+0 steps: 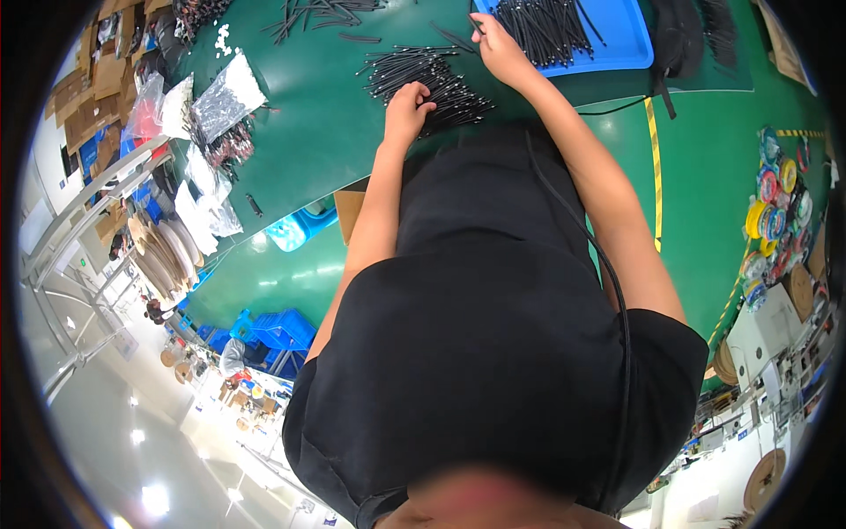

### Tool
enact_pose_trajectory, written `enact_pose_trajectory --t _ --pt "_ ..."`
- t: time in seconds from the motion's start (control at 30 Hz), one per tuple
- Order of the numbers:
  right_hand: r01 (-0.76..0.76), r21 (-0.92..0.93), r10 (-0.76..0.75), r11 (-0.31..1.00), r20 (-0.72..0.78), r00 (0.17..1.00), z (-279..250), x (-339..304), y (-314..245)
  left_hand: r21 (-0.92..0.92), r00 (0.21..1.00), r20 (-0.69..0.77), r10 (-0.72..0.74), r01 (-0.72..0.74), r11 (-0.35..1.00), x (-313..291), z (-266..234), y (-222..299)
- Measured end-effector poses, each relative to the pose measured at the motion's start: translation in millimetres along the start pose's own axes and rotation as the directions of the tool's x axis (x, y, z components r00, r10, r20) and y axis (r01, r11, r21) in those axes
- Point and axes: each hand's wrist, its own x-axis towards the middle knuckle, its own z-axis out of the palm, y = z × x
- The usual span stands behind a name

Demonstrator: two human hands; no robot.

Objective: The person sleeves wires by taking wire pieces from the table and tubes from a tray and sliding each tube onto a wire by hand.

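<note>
A pile of short thin black sleeves with pale tips (458,99) lies on the green table (317,115) at its near edge. My left hand (405,116) rests on the left part of this pile. Its fingers are curled toward the thumb, and whatever is between them is too small to make out. Farther right, my right hand (500,53) is raised beside a blue tray (627,55). Thumb and forefinger are pinched together on a thin black sleeve (471,7), cut off by the upper picture edge. Many similar black sleeves (542,35) lie in the tray.
Loose black tubing pieces (326,12) lie at the far side. Plastic bags (227,97) and small wired parts (231,148) sit at the left. A black cable (612,108) runs off the table's right side. Below the table is a blue stool (300,229).
</note>
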Motion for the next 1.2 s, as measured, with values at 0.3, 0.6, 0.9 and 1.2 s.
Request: enact_pose_trajectory --t 0.3,0.6,0.9,1.2 --pt "-0.097 -0.087 0.111 0.992 0.178 0.978 -74 -67 -67 -0.022 0.952 -0.303 -0.052 0.048 0.999 -13 -4 12" --pt "-0.043 -0.258 0.090 0.965 0.172 0.981 -79 -64 -110 -0.178 0.992 -0.121 0.017 -0.039 0.983 -13 -52 135" --pt "0.197 -0.297 -0.134 0.934 0.219 0.966 -80 -60 -127 -0.238 0.998 -0.041 -0.048 0.037 0.971 -10 -77 138" --pt "0.187 -0.333 -0.114 0.924 0.227 0.967 -83 -45 -123 -0.205 0.997 -0.070 -0.026 0.011 0.979 -4 -80 139"
